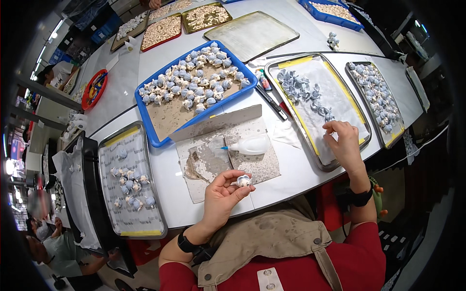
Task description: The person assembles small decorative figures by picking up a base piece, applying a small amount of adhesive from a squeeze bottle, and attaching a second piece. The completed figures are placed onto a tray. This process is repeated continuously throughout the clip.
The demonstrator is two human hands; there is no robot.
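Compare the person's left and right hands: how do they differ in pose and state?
The left hand pinches a small white-and-blue figurine; the right hand is curled, and whether it holds anything is unclear. The left hand is by the cardboard; the right hand is over the paper-lined tray. Both are bare, each with a dark wristband.

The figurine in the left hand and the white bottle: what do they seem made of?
Figurine: perhaps resin or plastic, smooth, judging by its rounded, moulded look; too small to be sure. Bottle: likely plastic, smooth and milky, judging by its translucent-looking wall.
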